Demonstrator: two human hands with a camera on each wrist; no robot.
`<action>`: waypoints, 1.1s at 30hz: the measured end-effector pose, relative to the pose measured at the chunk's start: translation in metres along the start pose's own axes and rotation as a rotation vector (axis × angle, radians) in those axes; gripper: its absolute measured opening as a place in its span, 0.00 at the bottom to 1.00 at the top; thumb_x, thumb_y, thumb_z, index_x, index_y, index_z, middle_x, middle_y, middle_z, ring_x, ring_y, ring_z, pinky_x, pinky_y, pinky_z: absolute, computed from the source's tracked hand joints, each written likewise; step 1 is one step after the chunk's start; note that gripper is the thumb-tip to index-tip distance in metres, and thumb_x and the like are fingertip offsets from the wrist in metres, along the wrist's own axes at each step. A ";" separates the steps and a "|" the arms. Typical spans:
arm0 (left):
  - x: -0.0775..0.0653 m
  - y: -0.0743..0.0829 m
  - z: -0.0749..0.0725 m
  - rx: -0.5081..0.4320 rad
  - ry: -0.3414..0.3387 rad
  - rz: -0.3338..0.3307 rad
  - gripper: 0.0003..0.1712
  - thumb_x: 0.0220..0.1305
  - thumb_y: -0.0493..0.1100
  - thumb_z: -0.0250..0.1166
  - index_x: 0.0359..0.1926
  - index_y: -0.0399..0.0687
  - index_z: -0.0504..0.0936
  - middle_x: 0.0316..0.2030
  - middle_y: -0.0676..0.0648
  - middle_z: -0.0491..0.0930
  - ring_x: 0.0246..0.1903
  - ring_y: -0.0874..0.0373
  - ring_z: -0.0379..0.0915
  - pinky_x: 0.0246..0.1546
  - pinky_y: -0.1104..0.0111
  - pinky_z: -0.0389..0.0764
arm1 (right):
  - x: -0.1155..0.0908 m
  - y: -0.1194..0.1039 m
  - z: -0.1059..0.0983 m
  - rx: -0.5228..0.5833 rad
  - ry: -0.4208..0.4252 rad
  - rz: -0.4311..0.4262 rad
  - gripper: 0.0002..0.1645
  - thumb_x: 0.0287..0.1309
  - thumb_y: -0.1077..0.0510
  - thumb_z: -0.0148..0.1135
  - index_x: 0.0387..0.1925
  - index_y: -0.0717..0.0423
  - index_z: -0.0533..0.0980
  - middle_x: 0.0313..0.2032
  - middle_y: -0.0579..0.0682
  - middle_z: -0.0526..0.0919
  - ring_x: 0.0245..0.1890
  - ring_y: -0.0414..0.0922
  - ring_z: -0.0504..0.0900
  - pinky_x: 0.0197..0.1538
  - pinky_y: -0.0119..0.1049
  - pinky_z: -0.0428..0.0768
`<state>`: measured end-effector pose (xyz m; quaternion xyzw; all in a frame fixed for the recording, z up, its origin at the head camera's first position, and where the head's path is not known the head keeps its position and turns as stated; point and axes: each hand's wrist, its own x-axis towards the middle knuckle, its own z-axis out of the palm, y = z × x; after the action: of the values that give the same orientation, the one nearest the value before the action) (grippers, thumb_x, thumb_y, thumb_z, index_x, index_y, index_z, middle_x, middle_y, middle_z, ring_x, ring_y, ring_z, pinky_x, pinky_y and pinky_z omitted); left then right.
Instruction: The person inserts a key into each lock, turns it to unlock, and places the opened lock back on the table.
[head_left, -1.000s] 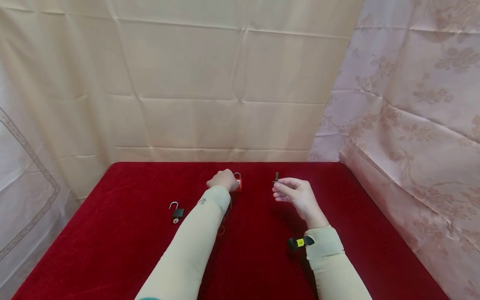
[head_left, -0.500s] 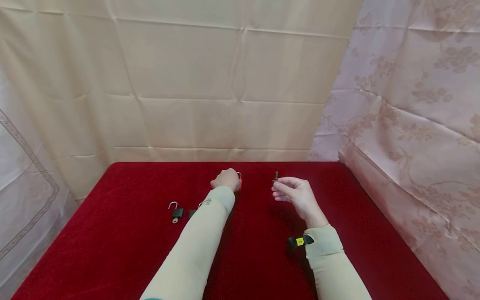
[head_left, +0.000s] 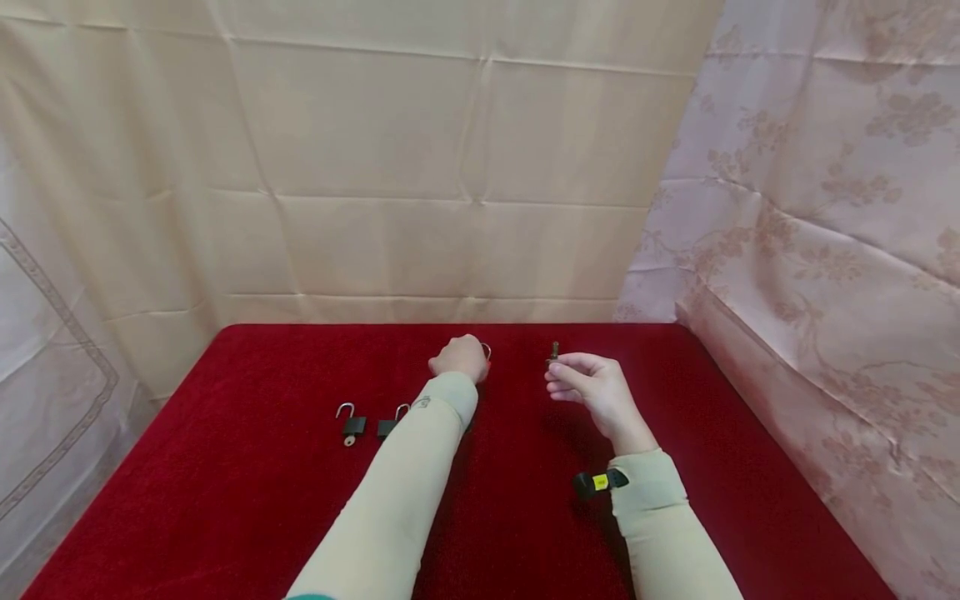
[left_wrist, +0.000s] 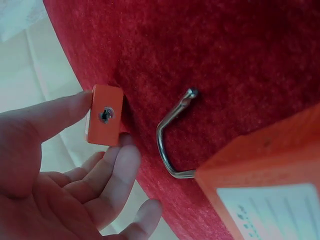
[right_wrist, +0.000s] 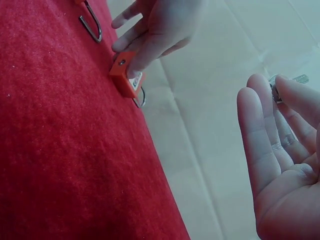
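An orange padlock (left_wrist: 104, 115) is pinched between the thumb and fingers of my left hand (head_left: 460, 358), near the table's far edge. Its keyhole faces the left wrist camera, and the right wrist view shows its metal shackle (right_wrist: 142, 98) pointing away. Whether that shackle is locked I cannot tell. My right hand (head_left: 592, 387) holds a small key (right_wrist: 300, 79) up between thumb and fingertips, to the right of the padlock and apart from it. Close to the left wrist camera lies another orange padlock (left_wrist: 260, 165) with its shackle swung out; my left arm hides it in the head view.
Two dark padlocks with raised shackles lie on the left: one dark padlock (head_left: 355, 426) has a key in it, and the other dark padlock (head_left: 387, 428) is partly behind my left forearm. A red cloth (head_left: 225, 500) covers the table. Curtains (head_left: 375, 167) hang behind it.
My left hand has shifted slightly to the right, covering more of the orange padlock in the head view. The second dark padlock has come out from behind my forearm. The right hand stays nearly still.
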<state>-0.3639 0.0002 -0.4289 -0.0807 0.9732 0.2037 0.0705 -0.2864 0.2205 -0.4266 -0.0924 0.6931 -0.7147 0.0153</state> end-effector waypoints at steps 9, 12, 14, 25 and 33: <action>0.000 0.002 -0.004 -0.019 -0.077 -0.022 0.06 0.59 0.45 0.70 0.27 0.53 0.85 0.25 0.47 0.81 0.30 0.51 0.77 0.44 0.49 0.74 | -0.001 0.001 -0.001 0.002 -0.001 0.027 0.22 0.65 0.64 0.68 0.53 0.79 0.75 0.37 0.56 0.88 0.33 0.47 0.89 0.40 0.44 0.87; -0.001 0.002 -0.004 -0.020 -0.080 -0.020 0.04 0.56 0.43 0.71 0.26 0.52 0.85 0.25 0.47 0.81 0.30 0.51 0.77 0.43 0.50 0.74 | -0.001 0.001 -0.001 0.002 0.002 0.038 0.21 0.65 0.64 0.68 0.53 0.77 0.76 0.36 0.56 0.88 0.33 0.47 0.89 0.40 0.44 0.87; -0.002 0.002 -0.005 -0.028 -0.079 -0.022 0.03 0.54 0.43 0.71 0.27 0.51 0.85 0.26 0.46 0.81 0.30 0.50 0.77 0.42 0.50 0.74 | -0.002 0.002 -0.001 -0.003 0.004 0.038 0.20 0.65 0.65 0.68 0.52 0.77 0.76 0.36 0.56 0.88 0.33 0.47 0.89 0.40 0.44 0.87; -0.008 -0.008 -0.030 -0.188 -0.011 0.060 0.12 0.61 0.49 0.65 0.25 0.49 0.82 0.26 0.47 0.80 0.27 0.53 0.74 0.29 0.57 0.75 | -0.002 0.001 -0.001 -0.005 0.003 0.015 0.18 0.65 0.66 0.67 0.51 0.76 0.76 0.35 0.55 0.88 0.33 0.47 0.89 0.40 0.44 0.87; -0.017 -0.020 -0.054 -0.358 0.033 0.299 0.16 0.62 0.48 0.70 0.20 0.47 0.81 0.18 0.51 0.77 0.23 0.59 0.66 0.26 0.66 0.69 | -0.004 -0.004 0.000 0.023 -0.010 -0.019 0.15 0.65 0.68 0.66 0.49 0.75 0.77 0.34 0.54 0.88 0.31 0.46 0.89 0.38 0.44 0.87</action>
<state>-0.3496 -0.0373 -0.3847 0.0501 0.9237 0.3797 0.0083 -0.2823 0.2207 -0.4235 -0.1023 0.6840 -0.7221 0.0129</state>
